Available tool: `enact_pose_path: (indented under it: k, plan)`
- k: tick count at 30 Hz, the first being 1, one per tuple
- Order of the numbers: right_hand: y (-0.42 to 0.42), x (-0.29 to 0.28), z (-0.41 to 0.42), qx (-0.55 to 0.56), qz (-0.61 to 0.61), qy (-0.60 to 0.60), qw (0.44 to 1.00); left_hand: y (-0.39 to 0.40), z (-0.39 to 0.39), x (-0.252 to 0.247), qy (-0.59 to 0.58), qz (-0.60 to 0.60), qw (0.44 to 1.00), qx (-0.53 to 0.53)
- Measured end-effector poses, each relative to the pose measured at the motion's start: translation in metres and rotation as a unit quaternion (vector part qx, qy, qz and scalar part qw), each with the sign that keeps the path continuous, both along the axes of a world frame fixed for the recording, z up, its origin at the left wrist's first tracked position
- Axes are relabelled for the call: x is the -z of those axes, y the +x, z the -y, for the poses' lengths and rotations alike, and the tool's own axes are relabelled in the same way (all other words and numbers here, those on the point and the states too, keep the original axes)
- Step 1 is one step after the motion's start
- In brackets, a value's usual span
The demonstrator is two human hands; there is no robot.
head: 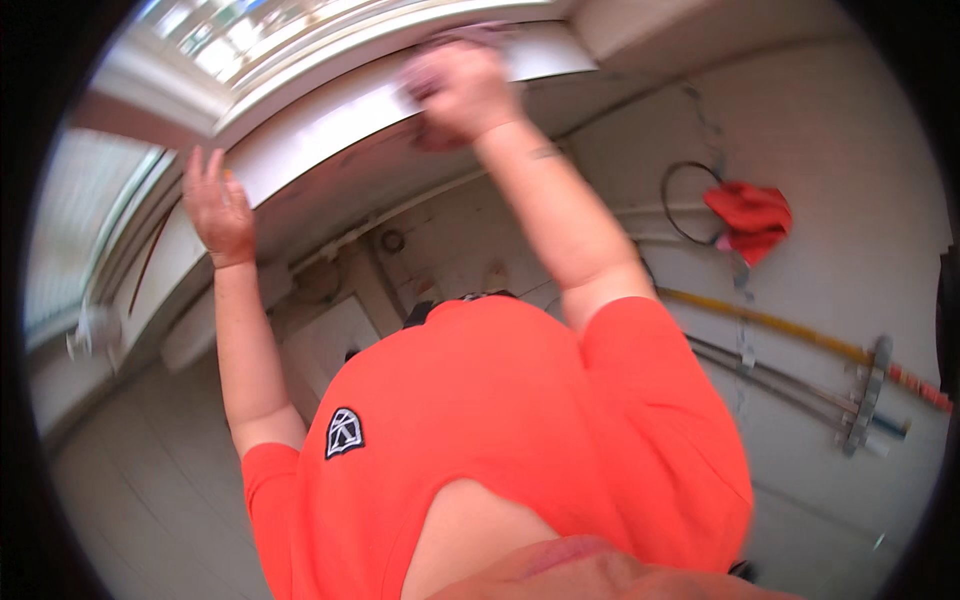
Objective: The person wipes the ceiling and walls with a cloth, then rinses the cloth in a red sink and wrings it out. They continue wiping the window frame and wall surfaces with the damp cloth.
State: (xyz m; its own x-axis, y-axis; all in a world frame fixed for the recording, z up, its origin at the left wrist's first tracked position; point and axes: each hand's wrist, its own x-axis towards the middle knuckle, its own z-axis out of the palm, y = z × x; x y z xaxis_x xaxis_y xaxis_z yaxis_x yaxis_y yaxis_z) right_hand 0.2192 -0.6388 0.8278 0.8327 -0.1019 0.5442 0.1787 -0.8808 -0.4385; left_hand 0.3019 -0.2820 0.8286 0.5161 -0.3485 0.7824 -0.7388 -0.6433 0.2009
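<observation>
My right hand (472, 94) is closed around a crumpled, pinkish-purple cloth (478, 34), at the white window sill (322, 127). Both the hand and the cloth are blurred, and whether the cloth presses on the surface I cannot tell. Farther left, at the corner end of that sill, is my left hand (219, 206), with its fingers pointing up and the thumb apart. It holds nothing. Whether its palm touches the sill's edge is hidden.
Window panes rise behind the sill (232, 41) and at the left (97, 210). On the right, a red cloth (750, 217) hangs beside a dark wire hoop (666, 202). Below it are a yellow pole (772, 319), other rods and a grey bar (868, 397). A pipe (390, 214) runs low beneath the sill.
</observation>
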Motion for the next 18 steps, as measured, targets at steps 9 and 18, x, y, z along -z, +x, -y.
enact_pose_path:
  k: [9, 18]
  plan:
    - [-0.090, -0.006, 0.090, 0.210, 0.008, -0.051, 0.976, -0.038, 0.215, 0.007, 0.203, -0.095, 0.958, 0.180]
    - [-0.258, 0.032, 0.175, 0.305, -0.037, 0.443, 0.843, -0.071, 0.261, 0.014, 0.354, -0.129, 0.926, 0.008]
